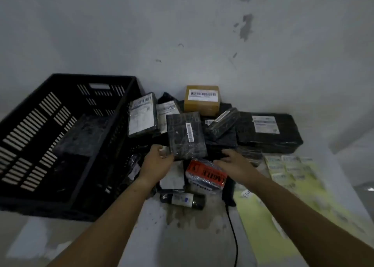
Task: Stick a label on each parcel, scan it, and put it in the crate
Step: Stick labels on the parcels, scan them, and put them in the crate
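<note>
A heap of black-wrapped parcels lies against the wall. My left hand [156,161] grips the lower left corner of a flat black parcel [186,134] with a narrow barcode strip, held tilted above the heap. My right hand [234,161] reaches in beside it with relaxed fingers, over a parcel with red fragile tape [204,172]. The black slatted crate [40,137] stands at the left with one dark parcel [85,137] inside. Yellow-green label sheets [287,169] lie at the right.
A brown box [201,100] with a barcode label tops the heap at the back. A large black parcel [267,132] lies at the right. A small dark bottle-shaped parcel [182,200] lies in front. A black cable [232,232] runs toward me across the stained table.
</note>
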Demonstrator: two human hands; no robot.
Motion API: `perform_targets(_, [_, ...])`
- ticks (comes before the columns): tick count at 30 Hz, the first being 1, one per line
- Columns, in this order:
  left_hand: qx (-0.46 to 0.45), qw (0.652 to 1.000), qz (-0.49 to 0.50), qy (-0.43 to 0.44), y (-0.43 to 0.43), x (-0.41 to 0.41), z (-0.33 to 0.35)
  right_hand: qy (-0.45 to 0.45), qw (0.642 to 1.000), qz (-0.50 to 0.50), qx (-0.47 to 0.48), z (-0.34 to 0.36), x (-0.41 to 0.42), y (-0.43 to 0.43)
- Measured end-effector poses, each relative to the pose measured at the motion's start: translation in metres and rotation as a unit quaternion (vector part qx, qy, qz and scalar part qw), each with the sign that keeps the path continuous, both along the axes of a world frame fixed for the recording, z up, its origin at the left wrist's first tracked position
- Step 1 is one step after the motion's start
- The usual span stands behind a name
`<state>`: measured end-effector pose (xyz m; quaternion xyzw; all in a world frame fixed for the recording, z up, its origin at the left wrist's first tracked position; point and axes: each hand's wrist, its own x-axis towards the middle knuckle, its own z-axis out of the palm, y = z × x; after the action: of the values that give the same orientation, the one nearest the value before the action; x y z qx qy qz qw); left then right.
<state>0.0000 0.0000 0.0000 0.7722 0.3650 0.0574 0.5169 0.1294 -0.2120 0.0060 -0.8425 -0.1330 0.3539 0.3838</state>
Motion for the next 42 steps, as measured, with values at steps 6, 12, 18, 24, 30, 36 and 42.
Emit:
perform_targets(6, [-0.073,0.997,0.02,0.013,0.005,0.013,-0.02,0.133,0.978,-0.143,0.066,-0.029,-0.012,0.038])
perform_targets(12, [-0.105,0.994,-0.018,0.005,0.005,0.003,-0.029,0.183,0.94,-0.234,0.167,-0.035,-0.01,0.053])
perform_targets(18, [-0.211,0.977,0.042,0.0,0.01,-0.025,-0.033,0.091,0.946,-0.249,0.186,-0.031,-0.013,0.028])
perform_targets(24, [-0.305,0.949,0.077,-0.025,0.013,-0.068,-0.036,-0.018,0.976,-0.169,0.134,-0.012,-0.043,-0.035])
perform_targets(30, [-0.375,0.924,-0.059,0.051,-0.037,-0.113,-0.061,0.004,0.993,-0.093,0.07,-0.038,-0.081,-0.061])
perform_targets(36, [-0.318,0.946,-0.002,0.062,-0.052,-0.134,-0.077,0.003,0.985,-0.17,0.029,-0.078,-0.08,-0.069])
perform_targets(42, [-0.304,0.95,0.045,0.048,-0.056,-0.134,-0.076,-0.024,0.986,-0.148,-0.077,-0.115,-0.043,-0.056])
